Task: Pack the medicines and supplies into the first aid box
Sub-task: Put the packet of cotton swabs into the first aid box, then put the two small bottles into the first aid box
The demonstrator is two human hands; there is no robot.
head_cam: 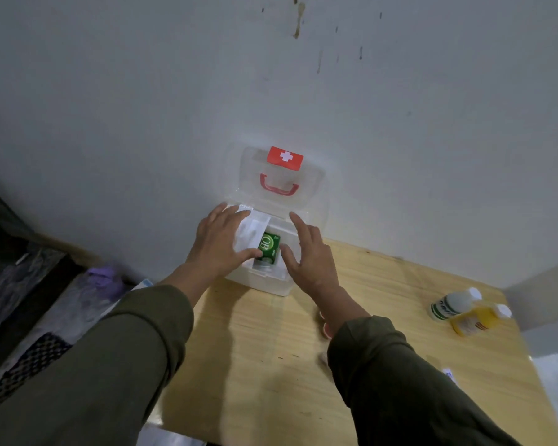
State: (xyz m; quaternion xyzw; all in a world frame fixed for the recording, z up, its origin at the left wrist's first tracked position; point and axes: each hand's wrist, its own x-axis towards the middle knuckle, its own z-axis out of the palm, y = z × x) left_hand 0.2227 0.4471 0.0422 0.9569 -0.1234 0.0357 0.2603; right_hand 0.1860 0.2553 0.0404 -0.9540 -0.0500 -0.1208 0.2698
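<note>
Box (264, 281) open at the table's (271, 365) far edge, against the wall (142, 107); lid (310, 188) upright, leaning back on the wall. Inside: green pack (269, 245) in the middle, white tray (255, 225) over the left part. Left hand (218, 244) flat on the tray, fingers straight. Right hand (306, 252) over the box's right rim, fingers spread, gripping nothing. Two bottles (464, 312) lie near the table's right edge, well apart from the box. Bare tabletop between.
</note>
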